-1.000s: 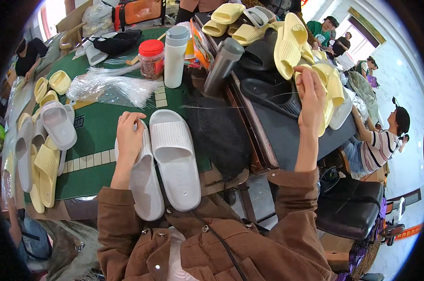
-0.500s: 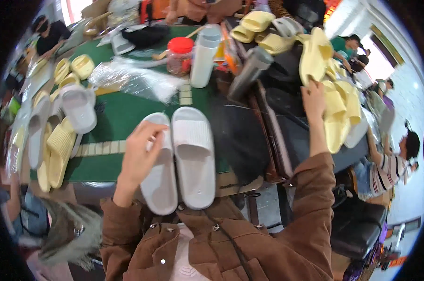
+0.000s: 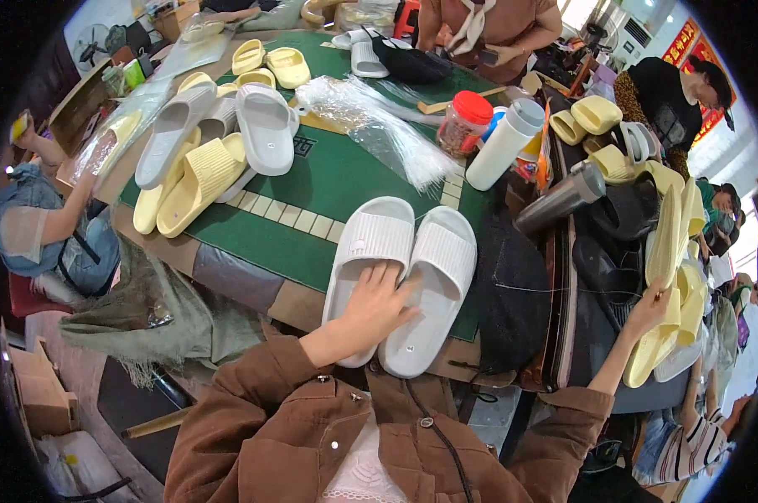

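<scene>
While half a second ago the left hand [image 3: 377,303] sat on the left slide of the white pair [image 3: 404,281], it now lies flat across both, fingers spread, pressing rather than gripping. The pair lies side by side at the near edge of the green table mat [image 3: 312,197], heels overhanging the table's near rim. The view has swung, so the table sits more to the left than before. The right hand [image 3: 651,306] stays out to the right, fingers pinched on a yellow slide [image 3: 662,335] in an upright stack; its palm is hidden, and how tightly it grips cannot be told. The stack's lower end is hard to make out against the dark bag [image 3: 513,293]. Bare mat lies just beyond the pair. Farther left is a heap of grey and yellow slides [image 3: 211,151]; farther off, clear plastic bags [image 3: 379,126], a red-lidded jar [image 3: 464,124] and a white bottle [image 3: 504,142].
</scene>
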Tool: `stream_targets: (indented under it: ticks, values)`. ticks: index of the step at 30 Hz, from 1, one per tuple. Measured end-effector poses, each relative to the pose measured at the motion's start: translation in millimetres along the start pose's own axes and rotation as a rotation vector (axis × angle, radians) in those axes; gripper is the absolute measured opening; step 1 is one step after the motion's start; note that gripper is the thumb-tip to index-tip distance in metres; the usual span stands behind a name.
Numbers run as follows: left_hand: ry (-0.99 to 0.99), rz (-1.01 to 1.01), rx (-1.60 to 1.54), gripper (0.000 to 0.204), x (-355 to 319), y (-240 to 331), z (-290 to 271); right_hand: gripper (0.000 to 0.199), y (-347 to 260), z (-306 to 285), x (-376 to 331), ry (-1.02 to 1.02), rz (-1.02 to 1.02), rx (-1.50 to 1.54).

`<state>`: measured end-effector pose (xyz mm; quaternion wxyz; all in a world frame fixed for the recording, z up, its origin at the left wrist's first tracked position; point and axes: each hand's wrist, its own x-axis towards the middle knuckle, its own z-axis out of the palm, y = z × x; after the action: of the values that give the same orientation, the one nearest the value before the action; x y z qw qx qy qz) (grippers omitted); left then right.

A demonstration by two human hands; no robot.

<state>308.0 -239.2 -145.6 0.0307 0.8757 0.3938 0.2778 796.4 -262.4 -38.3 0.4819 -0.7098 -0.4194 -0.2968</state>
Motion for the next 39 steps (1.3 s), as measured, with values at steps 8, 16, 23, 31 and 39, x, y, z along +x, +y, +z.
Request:
stream_targets:
  ticks: [8,16,23,31,39]
  values:
    - [0.047,-0.105,0.007,0.035,15,-9,-28,0.039,-40,-31,-17,0.093,0.046,0.282]
    - [0.364,-0.056,0.371,0.014,119,-133,-151,0.037,-52,-64,-42,0.115,-0.018,0.365]
    - [0.280,-0.465,0.773,0.037,132,-262,-226,0.033,-116,-73,-89,-0.003,-0.077,0.313]
    - [0.311,-0.228,0.587,0.031,74,-185,-145,0.043,-198,-76,-121,-0.356,-0.600,0.399]
    - [0.140,-0.293,-0.462,0.033,44,-81,-97,0.056,-260,-45,-178,-0.727,-0.666,0.457]
